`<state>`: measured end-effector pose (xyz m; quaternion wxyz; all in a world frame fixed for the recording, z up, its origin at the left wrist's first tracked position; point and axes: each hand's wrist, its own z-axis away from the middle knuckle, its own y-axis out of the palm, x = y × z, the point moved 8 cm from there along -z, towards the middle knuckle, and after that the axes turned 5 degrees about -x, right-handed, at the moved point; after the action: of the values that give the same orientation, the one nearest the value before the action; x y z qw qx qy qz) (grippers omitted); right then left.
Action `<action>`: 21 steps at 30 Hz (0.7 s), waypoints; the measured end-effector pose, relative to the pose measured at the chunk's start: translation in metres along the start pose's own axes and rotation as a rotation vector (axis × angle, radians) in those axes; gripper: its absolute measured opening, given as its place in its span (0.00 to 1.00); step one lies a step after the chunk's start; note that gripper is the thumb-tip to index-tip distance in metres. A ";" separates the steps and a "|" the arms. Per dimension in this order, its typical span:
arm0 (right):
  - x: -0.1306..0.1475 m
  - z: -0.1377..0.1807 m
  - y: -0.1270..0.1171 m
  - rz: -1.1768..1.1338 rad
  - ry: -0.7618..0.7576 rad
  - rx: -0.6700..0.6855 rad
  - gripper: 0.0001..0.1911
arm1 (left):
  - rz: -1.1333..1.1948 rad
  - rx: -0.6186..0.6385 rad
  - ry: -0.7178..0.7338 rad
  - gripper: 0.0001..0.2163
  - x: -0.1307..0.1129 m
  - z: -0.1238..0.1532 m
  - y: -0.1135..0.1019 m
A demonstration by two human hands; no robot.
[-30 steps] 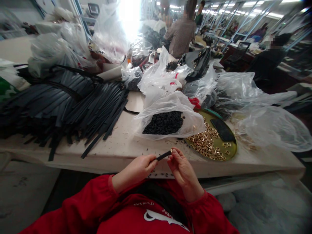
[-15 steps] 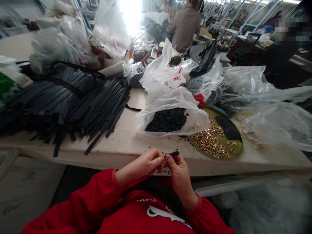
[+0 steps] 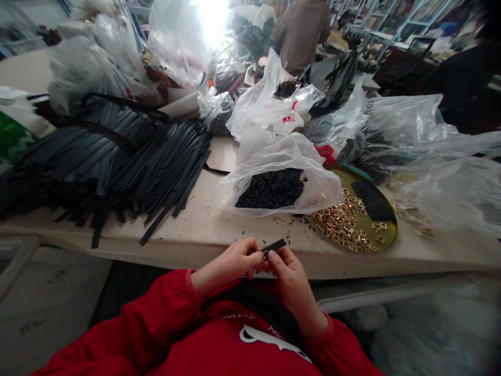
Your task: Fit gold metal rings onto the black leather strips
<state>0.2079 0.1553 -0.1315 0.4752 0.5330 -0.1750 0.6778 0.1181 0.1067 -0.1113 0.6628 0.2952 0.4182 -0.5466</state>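
Close to my body at the table's front edge, both hands meet over a short black strap (image 3: 277, 244). My left hand (image 3: 240, 257) pinches a small gold-coloured metal buckle (image 3: 263, 250) at the strap's left end. Thumb and fingers of my right hand (image 3: 290, 270) are closed on the strap, whose free end points up to the right. How far the strap runs through the buckle is hidden by my fingertips. Beyond my hands stands an open plastic bag (image 3: 230, 196) of small black pieces (image 3: 272, 188). Many gold buckles (image 3: 340, 222) lie on a round tray (image 3: 385, 235) to the right.
Long black strips (image 3: 156, 167) are heaped at the left, some overhanging the table's front edge (image 3: 219, 263). A flat black phone-like object (image 3: 374, 201) rests on the tray. More plastic bags (image 3: 462, 188) crowd the right and back. A person (image 3: 303, 36) is at the far side.
The view has shifted slightly. My right thumb has moved lower, and more of the black strap shows between my hands. Both hands stay together at the table edge.
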 end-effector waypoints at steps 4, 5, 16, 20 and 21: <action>-0.007 0.001 0.000 -0.106 0.081 0.017 0.09 | 0.042 0.032 -0.020 0.03 0.003 0.005 0.002; -0.007 0.002 0.001 -0.105 0.087 0.024 0.09 | 0.048 0.036 -0.020 0.03 0.002 0.007 0.002; 0.030 0.020 -0.001 0.514 -0.481 -0.073 0.03 | -0.184 -0.120 0.056 0.05 0.004 0.013 -0.003; 0.028 0.010 -0.003 0.544 -0.410 -0.028 0.07 | -0.435 -0.207 0.203 0.08 -0.003 0.015 -0.008; 0.025 0.006 -0.002 0.528 -0.336 0.010 0.08 | -0.442 -0.175 0.212 0.09 -0.004 0.015 -0.007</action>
<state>0.2130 0.1633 -0.1079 0.2446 0.5759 -0.3802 0.6812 0.1144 0.0941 -0.1006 0.5026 0.1940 0.5854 -0.6058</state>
